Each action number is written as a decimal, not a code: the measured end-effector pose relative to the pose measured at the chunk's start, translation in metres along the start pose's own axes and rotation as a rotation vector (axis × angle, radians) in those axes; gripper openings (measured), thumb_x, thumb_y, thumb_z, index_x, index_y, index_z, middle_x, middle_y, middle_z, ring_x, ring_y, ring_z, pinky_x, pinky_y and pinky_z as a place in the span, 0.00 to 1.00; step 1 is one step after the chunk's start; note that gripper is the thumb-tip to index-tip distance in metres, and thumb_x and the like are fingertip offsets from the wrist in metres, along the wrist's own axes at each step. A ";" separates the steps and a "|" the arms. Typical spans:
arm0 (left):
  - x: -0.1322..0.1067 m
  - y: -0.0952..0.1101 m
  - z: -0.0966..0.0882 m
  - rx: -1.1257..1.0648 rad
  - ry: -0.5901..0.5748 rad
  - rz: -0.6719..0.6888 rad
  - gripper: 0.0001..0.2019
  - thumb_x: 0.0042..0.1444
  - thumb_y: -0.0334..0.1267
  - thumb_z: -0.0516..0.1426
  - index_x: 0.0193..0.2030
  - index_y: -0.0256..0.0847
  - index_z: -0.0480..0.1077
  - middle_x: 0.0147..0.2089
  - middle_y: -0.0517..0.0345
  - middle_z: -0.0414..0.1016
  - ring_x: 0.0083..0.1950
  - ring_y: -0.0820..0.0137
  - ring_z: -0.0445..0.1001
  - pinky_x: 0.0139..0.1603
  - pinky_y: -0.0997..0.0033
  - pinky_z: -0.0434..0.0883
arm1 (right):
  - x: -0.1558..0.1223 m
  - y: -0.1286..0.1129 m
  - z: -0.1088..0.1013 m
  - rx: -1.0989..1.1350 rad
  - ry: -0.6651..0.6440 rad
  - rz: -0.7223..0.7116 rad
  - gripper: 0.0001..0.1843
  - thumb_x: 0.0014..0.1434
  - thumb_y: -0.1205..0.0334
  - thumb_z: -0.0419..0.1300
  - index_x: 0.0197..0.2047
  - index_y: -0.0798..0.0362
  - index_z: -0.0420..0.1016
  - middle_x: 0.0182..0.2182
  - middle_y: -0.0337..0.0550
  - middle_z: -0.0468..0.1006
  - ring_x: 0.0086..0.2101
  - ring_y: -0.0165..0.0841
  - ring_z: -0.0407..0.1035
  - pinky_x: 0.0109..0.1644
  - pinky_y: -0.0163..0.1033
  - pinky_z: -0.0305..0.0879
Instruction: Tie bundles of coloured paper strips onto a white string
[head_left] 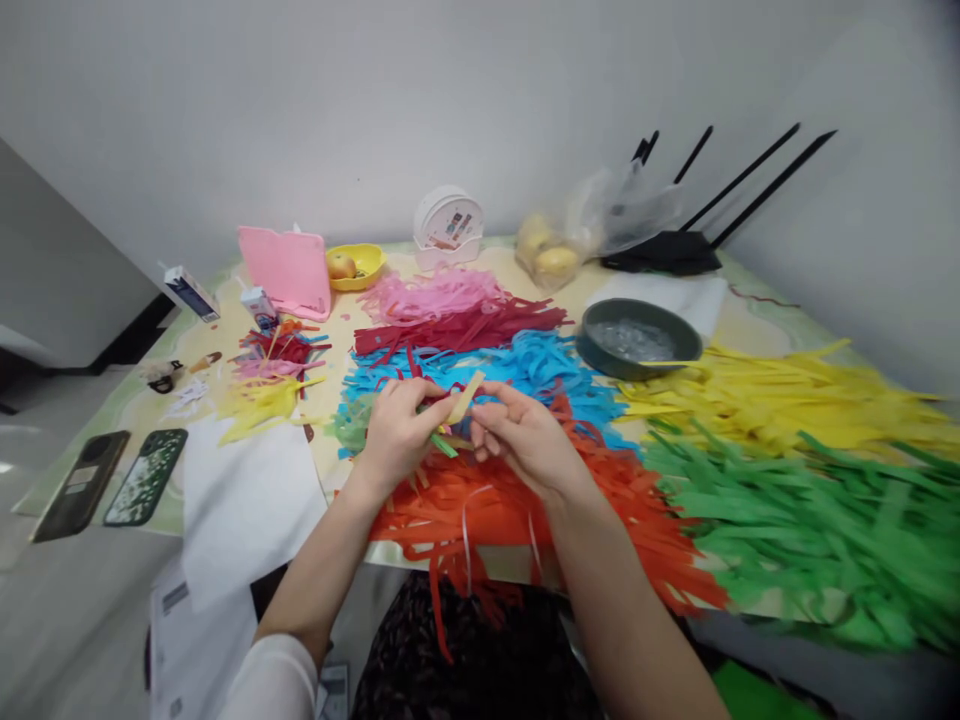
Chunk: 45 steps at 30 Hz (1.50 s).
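Note:
Over the coloured strips, my left hand [396, 432] is closed round a small bundle of strips, with a green strip end [443, 445] poking out below. A pale yellow strip [467, 396] stands up between my two hands. The fingers of my right hand [529, 440] are bent in a pinch at that strip, close to the left fingertips. Beneath and in front of the hands lie orange strips [600, 500]. Blue strips [544, 360] spread just behind them, then dark red strips [472, 325] and pink strips [435, 293]. My fingers hide part of the bundle.
Yellow strips [780, 400] and green strips [810, 520] cover the right side. A dark round bowl [592, 350] holds something clear. Behind are a black router [664, 252], bagged yellow fruit [556, 262] and a pink stand [285, 270]. Two phones [146, 477] and white paper [251, 500] lie left.

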<state>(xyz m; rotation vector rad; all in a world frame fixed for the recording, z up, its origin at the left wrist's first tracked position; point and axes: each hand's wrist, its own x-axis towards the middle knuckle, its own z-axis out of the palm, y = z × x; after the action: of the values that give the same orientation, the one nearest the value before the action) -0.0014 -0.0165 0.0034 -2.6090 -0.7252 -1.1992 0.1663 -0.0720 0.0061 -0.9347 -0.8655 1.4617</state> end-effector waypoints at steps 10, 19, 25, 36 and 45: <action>0.008 0.003 -0.010 0.055 -0.032 0.029 0.10 0.65 0.39 0.54 0.44 0.44 0.77 0.36 0.55 0.74 0.37 0.68 0.69 0.37 0.67 0.60 | -0.006 -0.002 -0.009 0.105 -0.112 0.100 0.28 0.46 0.51 0.72 0.46 0.53 0.69 0.14 0.28 0.71 0.13 0.21 0.52 0.18 0.27 0.63; 0.010 0.012 -0.015 -0.236 -0.100 -0.071 0.11 0.65 0.39 0.53 0.45 0.42 0.76 0.38 0.54 0.75 0.39 0.69 0.71 0.39 0.69 0.66 | -0.013 -0.005 -0.004 0.001 -0.061 -0.016 0.27 0.45 0.48 0.71 0.44 0.53 0.69 0.17 0.31 0.74 0.15 0.24 0.60 0.24 0.34 0.70; 0.015 0.022 -0.022 -0.497 -0.053 -0.229 0.08 0.63 0.35 0.55 0.40 0.40 0.77 0.37 0.53 0.76 0.38 0.70 0.74 0.40 0.70 0.71 | -0.027 -0.015 0.001 -0.208 -0.035 -0.076 0.25 0.53 0.51 0.66 0.50 0.53 0.66 0.17 0.29 0.72 0.17 0.27 0.64 0.25 0.34 0.68; 0.020 0.030 -0.024 -0.655 0.016 -0.461 0.05 0.56 0.38 0.62 0.32 0.40 0.77 0.32 0.57 0.77 0.32 0.72 0.73 0.32 0.73 0.69 | -0.034 -0.026 -0.007 -0.347 -0.160 -0.043 0.26 0.56 0.53 0.62 0.54 0.55 0.63 0.17 0.28 0.71 0.18 0.27 0.64 0.24 0.33 0.63; 0.016 0.031 -0.026 -0.625 -0.010 -0.440 0.05 0.56 0.38 0.62 0.31 0.40 0.76 0.32 0.57 0.78 0.33 0.72 0.74 0.35 0.72 0.71 | -0.032 -0.027 -0.004 -0.300 -0.164 -0.051 0.21 0.54 0.52 0.65 0.47 0.53 0.66 0.17 0.29 0.71 0.17 0.27 0.65 0.22 0.32 0.62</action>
<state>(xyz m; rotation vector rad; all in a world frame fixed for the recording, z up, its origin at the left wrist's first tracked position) 0.0061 -0.0471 0.0337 -3.0354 -1.1207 -1.7791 0.1825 -0.1018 0.0309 -1.0130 -1.2462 1.4012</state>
